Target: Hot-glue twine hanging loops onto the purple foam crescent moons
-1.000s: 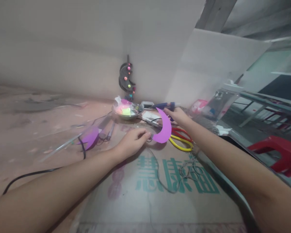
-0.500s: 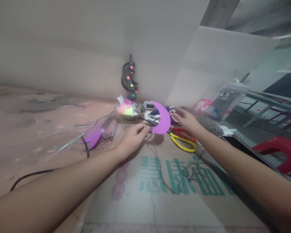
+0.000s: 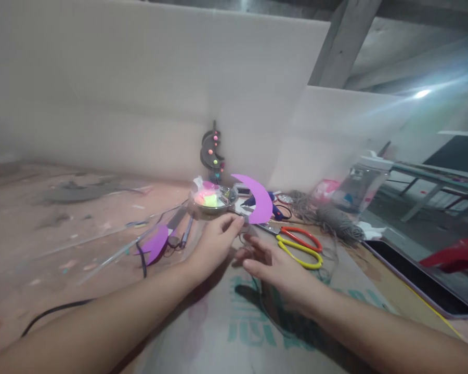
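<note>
My left hand [image 3: 218, 239] pinches the lower tip of a purple paper crescent [image 3: 260, 203] between thumb and fingers, holding it upright above the board. My right hand [image 3: 275, 265] is just below and to the right, fingers apart and slightly blurred, with nothing visible in it. A thin grey string [image 3: 242, 238] hangs by the left fingertips; whether it joins the crescent I cannot tell. Beside the right hand lie scissors [image 3: 302, 250] with one red and one yellow handle. A second purple paper piece [image 3: 158, 246] rests left of my left hand.
Behind stands a glass bowl [image 3: 214, 209] with bright scraps. A grey crescent ornament with coloured beads [image 3: 211, 150] leans against the wall. Grey yarn [image 3: 337, 223], a clear jug [image 3: 361, 184] and a phone [image 3: 417, 278] are at right. Cardboard with green lettering [image 3: 195, 332] lies beneath my hands.
My right hand has come from behind the scissors, back toward me and left, to beside my left hand. The left hand still holds the crescent. The camera view has tilted up.
</note>
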A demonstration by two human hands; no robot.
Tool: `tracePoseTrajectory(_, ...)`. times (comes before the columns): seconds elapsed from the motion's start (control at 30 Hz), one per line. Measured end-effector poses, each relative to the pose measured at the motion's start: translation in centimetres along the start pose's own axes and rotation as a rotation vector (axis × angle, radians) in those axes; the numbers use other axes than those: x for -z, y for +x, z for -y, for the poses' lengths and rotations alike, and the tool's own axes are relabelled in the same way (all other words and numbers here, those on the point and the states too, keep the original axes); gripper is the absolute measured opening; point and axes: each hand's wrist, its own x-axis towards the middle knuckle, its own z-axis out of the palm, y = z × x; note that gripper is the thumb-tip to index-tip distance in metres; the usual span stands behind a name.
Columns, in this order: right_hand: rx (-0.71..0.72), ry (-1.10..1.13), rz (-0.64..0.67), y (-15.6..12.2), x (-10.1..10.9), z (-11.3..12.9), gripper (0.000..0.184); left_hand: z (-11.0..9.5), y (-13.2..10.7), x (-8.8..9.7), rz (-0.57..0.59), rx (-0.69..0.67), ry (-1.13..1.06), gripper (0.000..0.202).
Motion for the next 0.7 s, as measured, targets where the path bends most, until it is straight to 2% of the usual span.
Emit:
tracePoseTrajectory(0.07,-0.029,-0.097,0.001,-0.3,-0.5,0.5,0.048,0.2,0.1,0.0,-0.002,-0.004,0.004,0.033)
tracePoseTrajectory(0.13,0.052,-0.401,0.013,-0.9,-0.4,1.3,0.031,0.6,0.0,-0.1,0.034,-0.013,0.036,0.033)
tracePoseTrajectory(0.23,0.283,-0.925,0.026,-2.0,0.8,2.5,0.028,1.2,-0.3,-0.3,0.124,-0.034,0.146,0.030)
tracePoseTrajectory(0.3,0.361,-1.117,-0.011,-2.6,1.8,3.1,0.030,1.4,-0.5,-0.5,0.176,-0.054,0.239,0.029)
tracePoseTrajectory(0.37,0.391,-1.158,-0.093,-3.0,2.6,3.7,0.032,1.4,-0.7,-0.6,0.226,-0.081,0.310,0.030)
tracePoseTrajectory(0.57,0.373,-1.008,-0.252,-2.7,4.0,4.8,0.032,1.1,-0.8,-0.6,0.322,-0.131,0.370,0.030)
tracePoseTrajectory(0.7,0.304,-1.088,-0.356,-1.5,5.9,4.3,0.027,1.1,-0.9,-0.5,0.347,-0.119,0.383,0.030)
